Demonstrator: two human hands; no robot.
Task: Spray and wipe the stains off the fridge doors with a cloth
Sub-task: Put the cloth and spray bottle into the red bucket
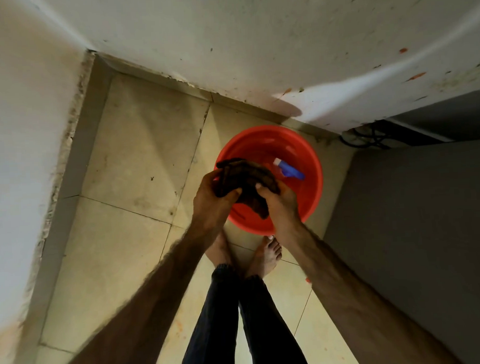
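Observation:
A dark brown cloth (247, 179) is bunched between both my hands above a red plastic basin (309, 168) on the floor. My left hand (215, 201) grips the cloth's left part and my right hand (277, 205) grips its right part, with one end hanging down between them. Inside the basin lies a spray bottle (290, 170) with a blue body and a white head. The grey surface at the right (414, 230) may be the fridge; I cannot tell for sure.
I stand barefoot on beige floor tiles (140, 163) in a corner between two stained white walls (228, 40). Dark cables (368, 139) run behind the grey surface at the right. My feet (263, 257) are right behind the basin.

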